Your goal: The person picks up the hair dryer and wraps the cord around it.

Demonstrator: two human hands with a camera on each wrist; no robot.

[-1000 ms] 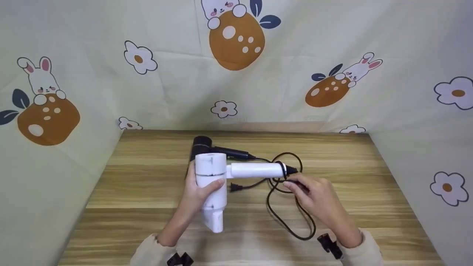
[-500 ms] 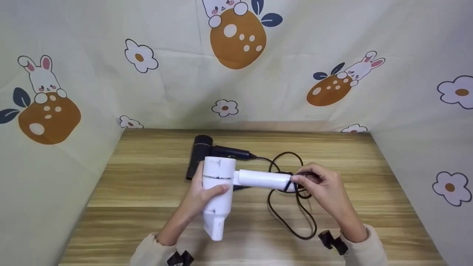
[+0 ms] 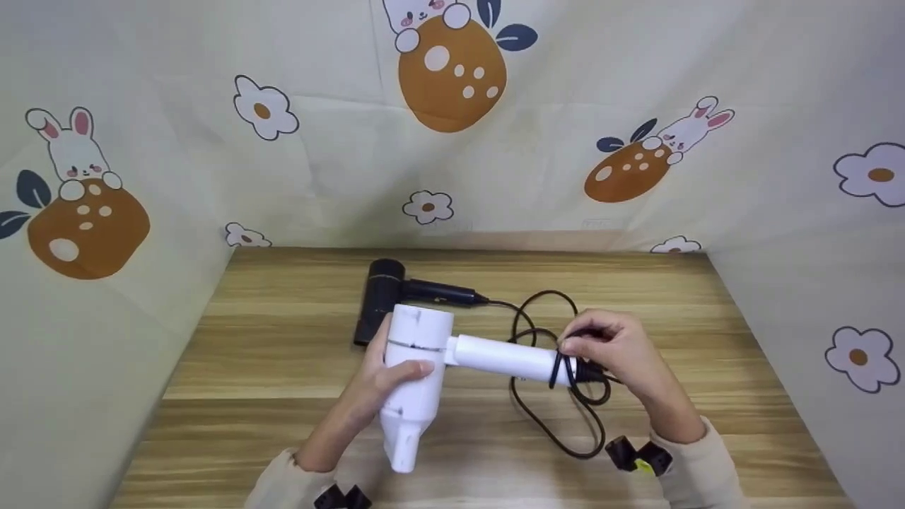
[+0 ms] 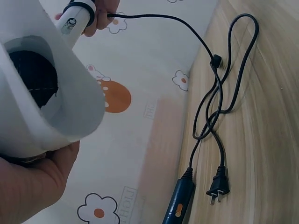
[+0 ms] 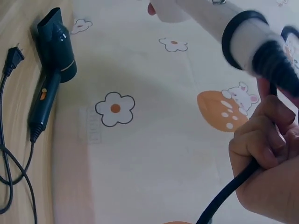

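My left hand (image 3: pixel 371 389) grips the barrel of a white hair dryer (image 3: pixel 417 389), thumb across its near face, holding it above the table. Its handle (image 3: pixel 505 355) points right and slopes slightly down. A black cord (image 5: pixel 229 186) loops round the handle's end beside the ribbed cord sleeve (image 5: pixel 275 65). My right hand (image 3: pixel 615 346) pinches this cord with curled fingers at the handle's end. In the left wrist view the dryer's nozzle opening (image 4: pixel 77 105) faces the camera. Most of my left fingers are hidden behind the barrel.
A dark hair dryer (image 3: pixel 385 300) lies behind on the wooden table (image 3: pixel 283 353), its handle pointing right. Tangled black cord and a two-pin plug (image 4: pixel 218 186) lie on the table. A patterned cloth (image 3: pixel 339 177) encloses the back and sides.
The white hair dryer has shifted slightly right and nearer, and its handle end has dipped. My right hand has moved the cord up and over the handle's end, a little to the right.
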